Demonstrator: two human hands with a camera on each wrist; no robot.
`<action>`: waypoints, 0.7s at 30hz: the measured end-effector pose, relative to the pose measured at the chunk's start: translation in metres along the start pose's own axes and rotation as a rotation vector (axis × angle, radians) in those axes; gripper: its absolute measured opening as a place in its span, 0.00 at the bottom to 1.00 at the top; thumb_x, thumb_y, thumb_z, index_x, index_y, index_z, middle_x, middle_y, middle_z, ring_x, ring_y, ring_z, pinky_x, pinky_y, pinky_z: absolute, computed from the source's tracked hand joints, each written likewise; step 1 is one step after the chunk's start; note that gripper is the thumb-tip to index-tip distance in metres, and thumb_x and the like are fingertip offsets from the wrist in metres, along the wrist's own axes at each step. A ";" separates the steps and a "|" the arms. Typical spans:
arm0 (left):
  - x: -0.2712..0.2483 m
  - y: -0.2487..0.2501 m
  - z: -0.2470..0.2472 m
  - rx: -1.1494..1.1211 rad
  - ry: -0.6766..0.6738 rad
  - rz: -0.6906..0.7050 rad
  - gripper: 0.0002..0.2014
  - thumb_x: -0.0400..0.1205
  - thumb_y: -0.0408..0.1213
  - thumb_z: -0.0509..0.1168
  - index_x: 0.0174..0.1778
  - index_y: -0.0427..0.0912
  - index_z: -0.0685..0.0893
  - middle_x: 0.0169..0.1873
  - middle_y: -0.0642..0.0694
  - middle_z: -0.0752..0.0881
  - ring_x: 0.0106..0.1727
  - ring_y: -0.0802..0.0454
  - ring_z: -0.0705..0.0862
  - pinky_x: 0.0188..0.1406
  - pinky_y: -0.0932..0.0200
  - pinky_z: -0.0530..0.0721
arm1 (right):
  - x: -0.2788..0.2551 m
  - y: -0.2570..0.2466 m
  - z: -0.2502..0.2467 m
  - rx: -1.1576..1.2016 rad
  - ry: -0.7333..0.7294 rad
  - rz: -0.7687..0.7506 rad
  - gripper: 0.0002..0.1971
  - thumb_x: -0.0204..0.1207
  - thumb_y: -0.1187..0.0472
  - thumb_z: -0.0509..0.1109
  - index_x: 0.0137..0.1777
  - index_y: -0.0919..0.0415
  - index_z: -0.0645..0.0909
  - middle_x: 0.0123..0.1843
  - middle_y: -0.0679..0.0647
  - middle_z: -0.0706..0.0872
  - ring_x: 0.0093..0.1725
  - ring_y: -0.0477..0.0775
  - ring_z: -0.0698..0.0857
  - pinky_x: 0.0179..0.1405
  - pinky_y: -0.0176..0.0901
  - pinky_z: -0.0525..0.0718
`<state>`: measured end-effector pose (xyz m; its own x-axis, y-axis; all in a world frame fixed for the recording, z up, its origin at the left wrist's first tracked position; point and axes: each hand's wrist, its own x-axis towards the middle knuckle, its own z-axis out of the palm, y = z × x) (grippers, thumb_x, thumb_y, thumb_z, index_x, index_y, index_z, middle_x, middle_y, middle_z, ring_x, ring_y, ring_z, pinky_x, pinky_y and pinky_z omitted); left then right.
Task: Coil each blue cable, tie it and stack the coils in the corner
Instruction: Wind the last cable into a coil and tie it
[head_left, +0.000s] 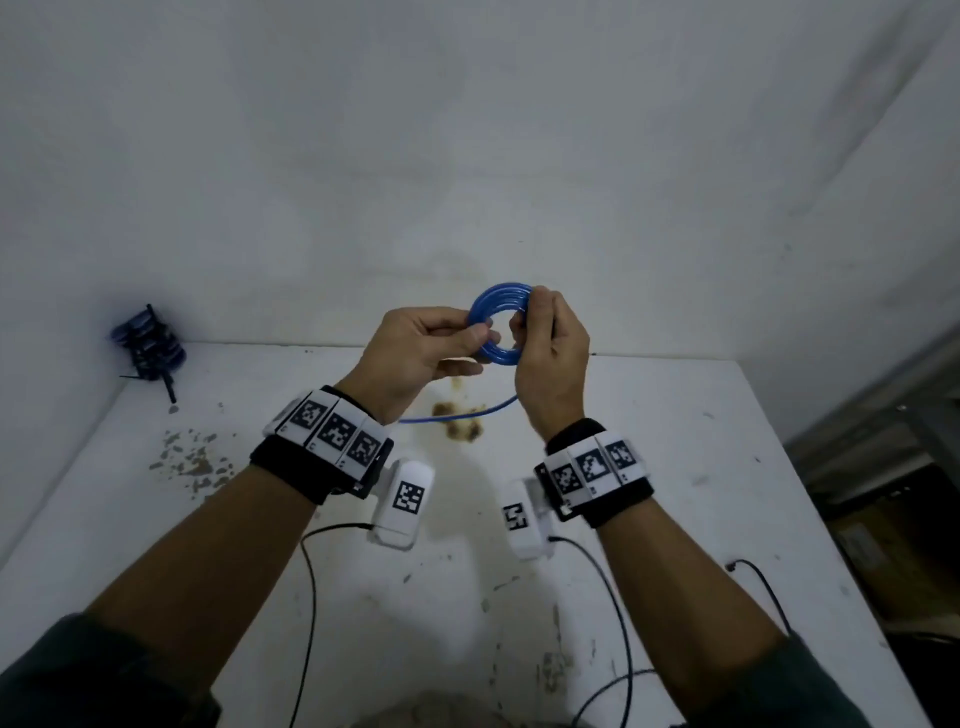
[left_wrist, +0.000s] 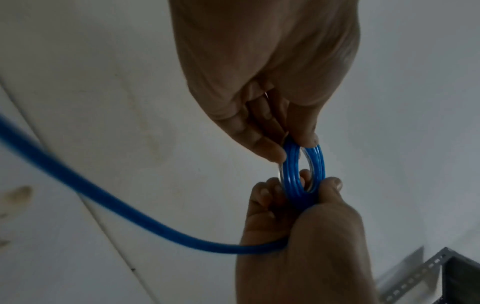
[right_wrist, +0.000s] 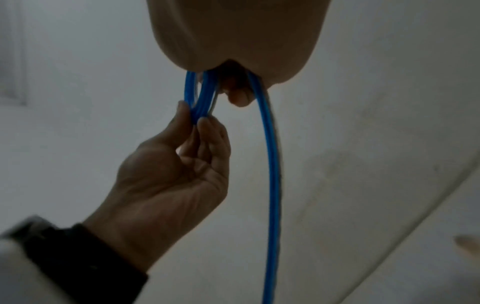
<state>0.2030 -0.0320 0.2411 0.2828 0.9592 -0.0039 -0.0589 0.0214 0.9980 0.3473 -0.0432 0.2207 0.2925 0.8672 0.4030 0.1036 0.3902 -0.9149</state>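
A small blue cable coil (head_left: 491, 296) hangs in the air above the table, held between both hands. My left hand (head_left: 475, 338) pinches the coil's left side between thumb and fingers. On the coil's right side my right hand (head_left: 524, 317) grips it with curled fingers. In the left wrist view the coil (left_wrist: 292, 170) shows several turns, with the left fingertips (left_wrist: 275, 152) above it and the right hand (left_wrist: 298, 205) below. The loose tail (head_left: 457, 415) runs from the right hand down to the table, also seen as the tail (right_wrist: 272, 185). Finished dark blue coils (head_left: 148, 343) are stacked in the far left corner.
The white table (head_left: 675, 467) carries brown stains (head_left: 462, 421) under the hands and paint chips (head_left: 192, 457) at the left. Black wrist-camera leads (head_left: 311, 597) trail over the near part. A metal rack and boxes (head_left: 883, 457) stand past the right edge.
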 end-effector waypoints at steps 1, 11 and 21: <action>-0.001 0.002 -0.005 0.078 -0.043 -0.001 0.06 0.82 0.31 0.69 0.52 0.39 0.90 0.45 0.44 0.93 0.46 0.50 0.90 0.44 0.56 0.88 | 0.005 0.000 -0.005 -0.087 -0.097 -0.047 0.17 0.88 0.59 0.57 0.35 0.58 0.71 0.30 0.48 0.74 0.30 0.43 0.71 0.33 0.36 0.72; 0.014 0.035 -0.017 0.331 -0.105 0.130 0.08 0.76 0.28 0.75 0.50 0.34 0.92 0.41 0.41 0.93 0.47 0.47 0.92 0.53 0.58 0.87 | 0.039 -0.022 -0.025 -0.255 -0.613 -0.056 0.20 0.89 0.60 0.60 0.36 0.67 0.79 0.29 0.42 0.80 0.31 0.41 0.78 0.38 0.34 0.77; 0.015 0.007 0.006 0.048 0.236 0.302 0.07 0.79 0.26 0.71 0.52 0.35 0.90 0.32 0.50 0.91 0.34 0.57 0.86 0.38 0.63 0.81 | 0.015 -0.007 -0.010 0.001 -0.178 -0.037 0.17 0.90 0.62 0.52 0.47 0.68 0.80 0.33 0.57 0.79 0.30 0.46 0.74 0.31 0.39 0.72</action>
<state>0.2127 -0.0190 0.2482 0.0306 0.9589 0.2822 -0.0594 -0.2801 0.9581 0.3608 -0.0360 0.2335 0.1157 0.8934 0.4341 0.1103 0.4228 -0.8995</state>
